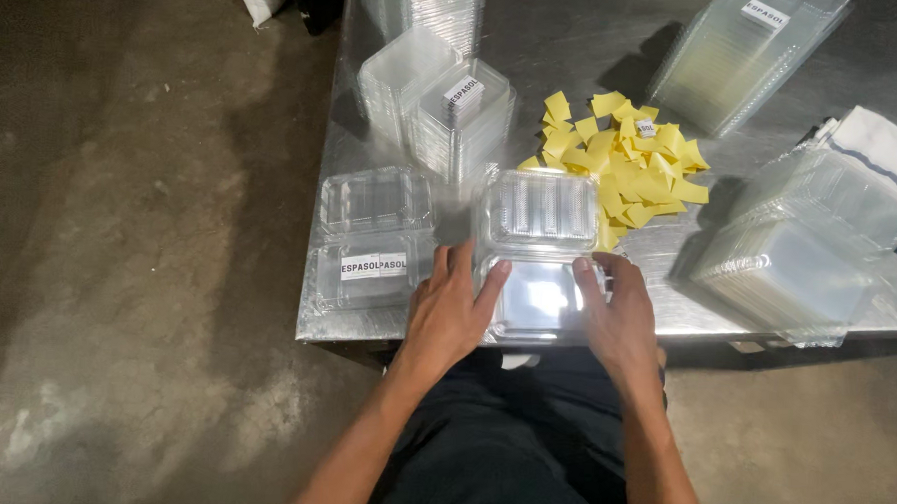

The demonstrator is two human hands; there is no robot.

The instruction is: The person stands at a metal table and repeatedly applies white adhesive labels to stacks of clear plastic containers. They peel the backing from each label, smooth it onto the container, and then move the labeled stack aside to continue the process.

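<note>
**Head view: both hands on one open clamshell at the table's near edge**

Head view, looking down on a metal table (pixel 575 48); I count two hands, both the person's own. Left hand (pixel 449 307) lies flat with fingers spread on the left rim of an open clear clamshell box (pixel 534 255); right hand (pixel 620 313) rests likewise on its right rim; neither hand is closed around anything, fingers are extended and pressing on the plastic. The box sits at the near edge of the table, between the two hands, lid tilted up at the far side; its tray looks empty.

Just left of it: one more open clamshell with a white label (pixel 374 241), also empty as far as I can tell.

Stacks of nested clear containers, four that I can separate: one behind the labelled box (pixel 444 108), one at the far edge (pixel 427 8), one at top right (pixel 743 59), one at right (pixel 802 244); count within each stack cannot be told.

One loose heap of yellow paper slips (pixel 626 159) lies beyond the held box; too many to count. One white cloth (pixel 889 148) at the right edge.
</note>
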